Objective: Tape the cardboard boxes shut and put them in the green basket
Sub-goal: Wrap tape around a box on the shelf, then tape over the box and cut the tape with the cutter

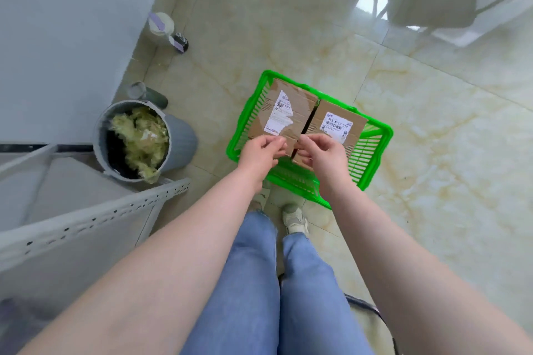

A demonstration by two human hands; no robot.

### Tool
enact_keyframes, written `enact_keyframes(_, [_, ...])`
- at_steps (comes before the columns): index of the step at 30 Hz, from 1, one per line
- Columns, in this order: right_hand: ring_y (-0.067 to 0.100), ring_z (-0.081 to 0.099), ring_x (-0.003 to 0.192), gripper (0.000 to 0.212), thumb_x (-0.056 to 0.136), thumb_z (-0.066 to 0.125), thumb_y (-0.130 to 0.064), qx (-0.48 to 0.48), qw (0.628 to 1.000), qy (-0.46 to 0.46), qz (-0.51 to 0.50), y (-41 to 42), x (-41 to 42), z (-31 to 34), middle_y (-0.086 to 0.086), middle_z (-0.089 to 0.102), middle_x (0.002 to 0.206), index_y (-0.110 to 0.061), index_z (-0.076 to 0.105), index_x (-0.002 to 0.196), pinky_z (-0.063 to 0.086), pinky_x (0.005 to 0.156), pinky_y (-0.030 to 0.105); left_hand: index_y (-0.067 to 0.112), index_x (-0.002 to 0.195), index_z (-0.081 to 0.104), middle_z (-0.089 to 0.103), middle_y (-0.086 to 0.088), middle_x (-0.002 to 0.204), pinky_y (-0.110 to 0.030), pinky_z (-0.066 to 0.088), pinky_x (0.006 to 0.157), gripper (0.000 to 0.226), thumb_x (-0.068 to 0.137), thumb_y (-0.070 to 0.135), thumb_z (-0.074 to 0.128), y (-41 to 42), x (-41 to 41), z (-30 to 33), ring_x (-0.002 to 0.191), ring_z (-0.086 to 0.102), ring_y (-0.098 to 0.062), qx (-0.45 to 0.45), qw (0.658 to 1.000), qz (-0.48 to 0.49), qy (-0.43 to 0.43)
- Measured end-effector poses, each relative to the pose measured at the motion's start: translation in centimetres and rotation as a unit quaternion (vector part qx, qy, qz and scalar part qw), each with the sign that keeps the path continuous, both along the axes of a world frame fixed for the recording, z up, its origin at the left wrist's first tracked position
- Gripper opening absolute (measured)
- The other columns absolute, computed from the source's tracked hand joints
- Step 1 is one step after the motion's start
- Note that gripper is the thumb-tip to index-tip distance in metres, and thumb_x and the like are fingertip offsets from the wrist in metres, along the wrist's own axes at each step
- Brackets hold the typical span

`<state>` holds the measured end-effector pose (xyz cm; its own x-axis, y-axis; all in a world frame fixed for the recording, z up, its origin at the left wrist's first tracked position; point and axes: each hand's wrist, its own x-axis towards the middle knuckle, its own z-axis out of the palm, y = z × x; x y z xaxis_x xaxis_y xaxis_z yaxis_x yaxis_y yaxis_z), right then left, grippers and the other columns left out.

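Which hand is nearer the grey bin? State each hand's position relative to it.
Left. The left hand grips the near edge of a box, just right of the bin in the picture. The right hand is farther right, beyond the left hand.

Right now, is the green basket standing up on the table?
No, the green basket sits on the tiled floor, holding two cardboard boxes.

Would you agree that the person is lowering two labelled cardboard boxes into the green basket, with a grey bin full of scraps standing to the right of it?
Not quite: the head view shows the grey bin to the left of the green basket, not the right. The rest holds: the left hand and right hand hold two labelled cardboard boxes at the basket.
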<state>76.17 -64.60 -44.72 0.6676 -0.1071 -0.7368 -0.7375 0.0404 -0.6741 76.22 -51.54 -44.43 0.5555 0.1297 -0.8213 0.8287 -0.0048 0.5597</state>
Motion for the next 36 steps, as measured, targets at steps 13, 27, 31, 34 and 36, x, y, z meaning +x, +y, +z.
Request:
enact_keyframes(13, [0.006, 0.056, 0.064, 0.013, 0.089, 0.067, -0.011, 0.153, 0.917, -0.044, 0.366, 18.3, -10.5, 19.5, -0.001, 0.067, 0.073, -0.016, 0.066, 0.077, 0.046, 0.068, 0.020, 0.017, 0.092, 0.062, 0.066, 0.001, 0.090, -0.022, 0.046, 0.072, 0.012, 0.100, 0.018, 0.052, 17.0, -24.7, 21.7, 0.082, 0.063, -0.010, -0.085, 0.826, 0.551, -0.087])
enact_keyframes(27, [0.004, 0.061, 0.063, 0.005, 0.088, 0.069, -0.014, 0.199, 0.808, -0.076, 0.550, 41.6, -31.5, 28.6, -0.005, 0.070, 0.072, -0.016, 0.067, 0.083, 0.051, 0.069, 0.019, 0.018, 0.092, 0.066, 0.070, 0.003, 0.090, -0.021, 0.049, 0.067, 0.011, 0.098, 0.022, 0.057, 33.5, -49.3, 29.1, 0.082, 0.066, -0.008, -0.044, 0.664, 0.718, -0.203])
enact_keyframes(31, [0.008, 0.060, 0.068, 0.005, 0.088, 0.071, -0.017, 0.172, 0.839, -0.103, 0.506, 47.8, -35.0, 28.7, -0.004, 0.066, 0.078, -0.018, 0.066, 0.085, 0.051, 0.064, 0.018, 0.018, 0.090, 0.065, 0.068, 0.003, 0.087, -0.020, 0.049, 0.070, 0.010, 0.097, 0.022, 0.059, 40.9, -51.9, 30.5, 0.078, 0.064, -0.008, -0.015, 0.704, 0.680, -0.204])
enact_keyframes(34, [0.009, 0.057, 0.072, 0.013, 0.087, 0.071, -0.021, 0.136, 0.862, -0.144, 0.467, 52.0, -34.9, 29.0, -0.002, 0.061, 0.085, -0.016, 0.063, 0.097, 0.050, 0.065, 0.020, 0.019, 0.087, 0.062, 0.064, 0.003, 0.083, -0.019, 0.049, 0.067, 0.009, 0.096, 0.022, 0.062, 46.1, -50.9, 31.9, 0.072, 0.060, -0.007, 0.018, 0.739, 0.642, -0.205])
enact_keyframes(36, [0.010, 0.056, 0.074, 0.023, 0.087, 0.072, -0.027, 0.111, 0.878, -0.158, 0.438, 54.3, -33.8, 29.3, -0.003, 0.060, 0.089, -0.016, 0.060, 0.104, 0.052, 0.072, 0.026, 0.018, 0.085, 0.060, 0.061, 0.002, 0.081, -0.021, 0.050, 0.068, 0.011, 0.095, 0.022, 0.063, 48.9, -49.4, 32.6, 0.071, 0.058, -0.009, 0.038, 0.759, 0.616, -0.205])
